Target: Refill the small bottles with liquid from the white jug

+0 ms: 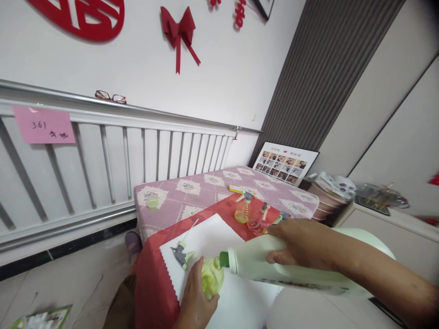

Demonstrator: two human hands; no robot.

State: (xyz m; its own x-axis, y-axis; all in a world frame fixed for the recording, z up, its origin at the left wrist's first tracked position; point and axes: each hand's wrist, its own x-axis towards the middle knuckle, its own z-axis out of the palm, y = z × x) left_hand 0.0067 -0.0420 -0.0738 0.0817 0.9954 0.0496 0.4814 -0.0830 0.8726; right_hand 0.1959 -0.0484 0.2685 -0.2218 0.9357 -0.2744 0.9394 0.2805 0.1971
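My left hand is wrapped round a small clear yellow-green spray bottle with its top off, tilted on the white mat. A large pale green jug lies nearly level in the air, held by my right hand round its upper side. The jug's dark green spout meets the mouth of the small bottle. Whether liquid is flowing, I cannot tell. Just left of the bottle, a grey and green spray head with a thin tube rests on the white mat.
Behind the mat stand a yellow spray bottle and a pink one on red cloth. A yellow box cutter and a small green cap-like piece lie on the patterned tablecloth. A white radiator runs along the wall.
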